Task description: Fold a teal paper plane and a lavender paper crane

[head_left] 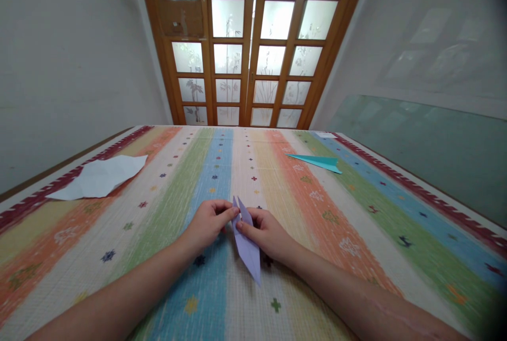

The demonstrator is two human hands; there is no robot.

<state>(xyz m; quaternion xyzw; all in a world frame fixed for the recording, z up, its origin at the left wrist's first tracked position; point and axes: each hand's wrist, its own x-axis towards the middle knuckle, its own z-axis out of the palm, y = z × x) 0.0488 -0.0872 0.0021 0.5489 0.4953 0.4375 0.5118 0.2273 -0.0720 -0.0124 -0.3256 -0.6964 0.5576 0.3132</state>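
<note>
Lying well off to the left of the fingers is a creased white sheet (101, 176), flat on the striped mat (356, 235). Moving rightward, the left hand (208, 223) is pinching its fingertips shut on the upper left edge of the lilac folded paper (247, 243), thumb and forefinger pressing a flap near the top point. That paper is sitting between the two hands, its long narrow body tapering to a point that is trailing back below the fingers, toward the wrists. The right hand (267, 233) is closing on the paper's right edge, thumb on top and the other fingers curling beneath or beside it; just how they are sitting underneath cannot be told. Judging by the grip, a fold near the upper tip is being shaped or sharpened, and the next move is calling for a steady hold with aligned edges. Far beyond the right fingers a teal paper plane (317, 162) is resting.
</note>
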